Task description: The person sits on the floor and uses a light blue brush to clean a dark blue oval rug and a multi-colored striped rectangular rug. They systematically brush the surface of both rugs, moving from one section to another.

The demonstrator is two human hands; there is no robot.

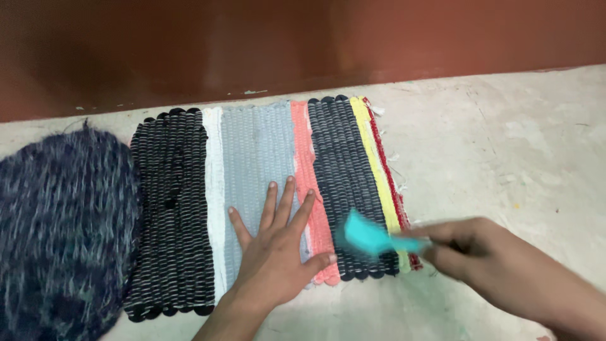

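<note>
Floor: pale, stained concrete, meeting a red-brown wall at the far edge. Dark fuzzy mat lies at left, touching the striped woven rug, which lies flat on the floor with black, white, grey, pink, yellow and red bands. Left hand: fingers spread, palm pressed flat on the grey and pink bands near the rug's near edge. Right hand: closed around the handle of a turquoise brush, blurred, over the black band at the rug's right side.

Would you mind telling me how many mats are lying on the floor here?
2. A striped woven mat lies mid-floor under the left hand; a dark fuzzy mat lies at the left edge, partly cropped. Others may be out of view.
</note>
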